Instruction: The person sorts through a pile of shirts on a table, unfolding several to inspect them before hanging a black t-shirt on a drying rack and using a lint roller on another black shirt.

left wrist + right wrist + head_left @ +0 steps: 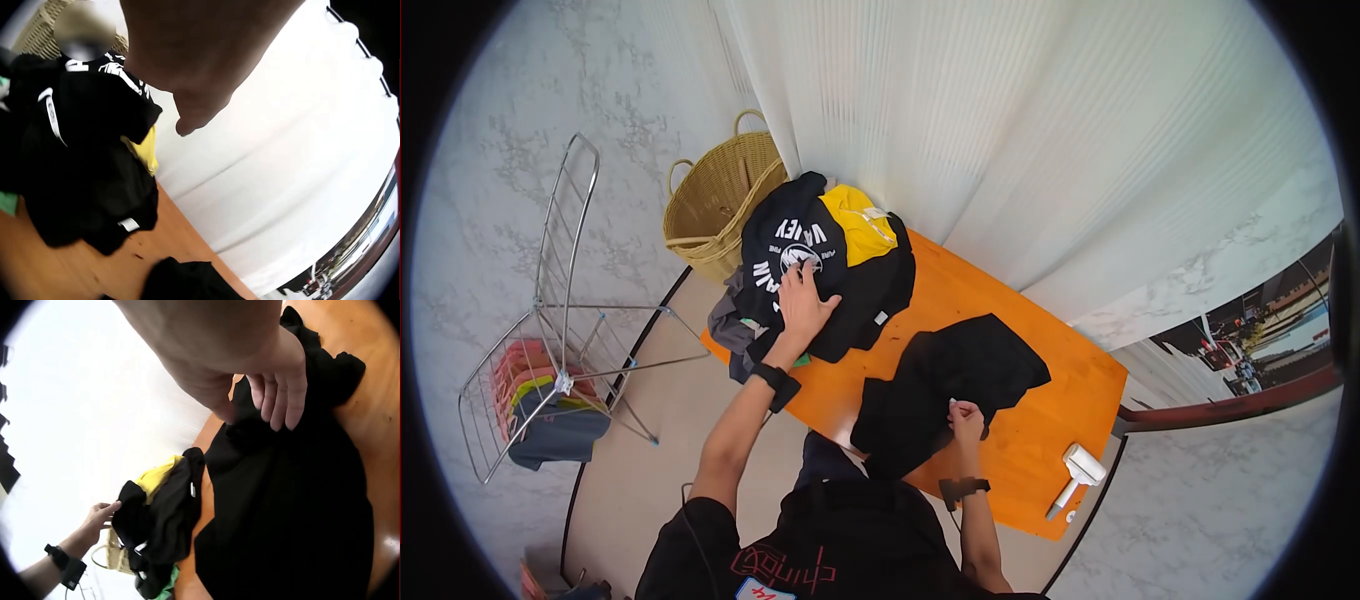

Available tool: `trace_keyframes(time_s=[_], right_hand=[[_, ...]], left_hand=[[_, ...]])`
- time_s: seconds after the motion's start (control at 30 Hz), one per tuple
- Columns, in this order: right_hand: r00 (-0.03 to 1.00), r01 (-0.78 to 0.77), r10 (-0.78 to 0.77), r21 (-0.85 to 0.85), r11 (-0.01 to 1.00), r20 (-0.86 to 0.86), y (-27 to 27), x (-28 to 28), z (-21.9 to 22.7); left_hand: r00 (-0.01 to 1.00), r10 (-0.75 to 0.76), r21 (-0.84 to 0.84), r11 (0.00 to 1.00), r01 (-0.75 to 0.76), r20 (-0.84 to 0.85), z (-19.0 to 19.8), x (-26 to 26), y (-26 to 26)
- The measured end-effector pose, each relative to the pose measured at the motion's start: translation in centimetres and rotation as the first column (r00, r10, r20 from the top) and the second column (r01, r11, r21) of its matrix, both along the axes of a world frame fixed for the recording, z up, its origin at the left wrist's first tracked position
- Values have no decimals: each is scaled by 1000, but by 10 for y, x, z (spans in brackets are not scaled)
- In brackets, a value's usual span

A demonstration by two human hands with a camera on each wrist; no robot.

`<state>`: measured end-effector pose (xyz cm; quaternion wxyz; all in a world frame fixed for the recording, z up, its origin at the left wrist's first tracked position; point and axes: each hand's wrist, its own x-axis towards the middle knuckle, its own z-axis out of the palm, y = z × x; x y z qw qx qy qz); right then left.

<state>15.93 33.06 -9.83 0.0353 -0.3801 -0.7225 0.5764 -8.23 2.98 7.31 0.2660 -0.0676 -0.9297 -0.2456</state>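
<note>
Hands (803, 303) (967, 421) at 2 black garments (760, 270) (915, 400)

Black shirt (850, 525), red lettering (785, 568), black wrist straps (774, 386).

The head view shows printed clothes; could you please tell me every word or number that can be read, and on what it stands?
"VA", "EY": black printed garment; letters between are unclear.
"AIN": same garment, beside the left hand; possibly part of a word.
Red lettering on the worn shirt and the mark on its sticker: not surely readable.
White tag, small print around the emblem: too small.
</note>
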Motion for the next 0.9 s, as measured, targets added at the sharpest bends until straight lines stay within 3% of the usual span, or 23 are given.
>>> trace_keyframes(time_s=[0.03, 0.07, 0.1, 0.13, 0.17, 0.27, 0.33, 0.37, 0.4, 0.43, 0.47, 0.5, 0.53, 0.57, 0.6, 0.63, 0.7, 0.73, 0.77, 0.83, 0.9], right_hand=[[1000, 12, -12, 9, 1000, 5, -11, -4, 13], [995, -4, -30, 336, 942, 96, -29, -7, 31], [980, -56, -77, 623, 780, 185, -44, -9, 47], [957, -108, -59, 537, 837, 285, -56, -11, 53], [952, -104, -75, 544, 832, 297, -63, -13, 52], [888, -215, -88, 577, 788, 452, -74, -15, 42], [849, -243, -23, 427, 871, 529, -67, -16, 23], [845, -233, -39, 433, 871, 534, -71, -24, 24], [884, -133, -88, 427, 895, 459, -72, -35, 27], [915, -34, -138, 413, 910, 379, -72, -47, 31], [911, -29, -148, 419, 908, 384, -71, -60, 28], [916, 13, -171, 401, 916, 362, -71, -65, 29], [929, 81, -194, 340, 937, 314, -69, -68, 35], [939, 151, -220, 256, 955, 265, -70, -70, 46], [944, 226, -255, 154, 962, 211, -68, -67, 58], [941, 293, -296, 47, 955, 163, -68, -64, 72], [930, 366, -353, -166, 916, 102, -78, -59, 114], [921, 388, -380, -267, 882, 83, -84, -57, 136], [914, 399, -400, -336, 853, 69, -91, -55, 156], [913, 387, -405, -430, 816, 51, -99, -54, 184], [919, 356, -393, -485, 799, 26, -100, -46, 185]], left_hand=[[992, -58, -127, 989, 73, 115, -8, -14, -13], [966, -104, -244, 956, 162, 236, -17, -27, -25], [962, -119, -232, 956, 178, 246, -33, -38, -36], [943, -208, -254, 927, 275, 261, -52, -46, -45], [915, -293, -274, 889, 368, 277, -60, -50, -51], [909, -350, -71, 925, 374, 224, -57, -47, -57], [889, -409, 94, 913, 398, 207, -37, -39, -45], [875, -442, 147, 896, 419, 197, -25, -30, -30], [841, -523, 284, 835, 472, 137, -9, -19, -16], [806, -588, 410, 752, 516, 66, 13, -5, -1], [706, -688, 526, 668, 527, 166, 44, 10, 13], [629, -776, 605, 522, 601, 46, 67, 29, 25], [475, -880, 598, 391, 700, 19, 83, 49, 32], [372, -920, 549, 249, 798, -124, 90, 67, 42], [256, -961, 545, 159, 823, -107, 103, 81, 43], [230, -962, 540, 116, 833, -148, 108, 90, 45], [99, -991, 707, 130, 695, 85, 111, 91, 42], [153, -985, 763, 156, 627, 75, 94, 90, 44], [25, -996, 933, 90, 347, 87, 95, 83, 41], [21, -982, 942, 187, 279, 189, 89, 76, 33], [16, -962, 922, 267, 279, 274, 72, 72, 26]])
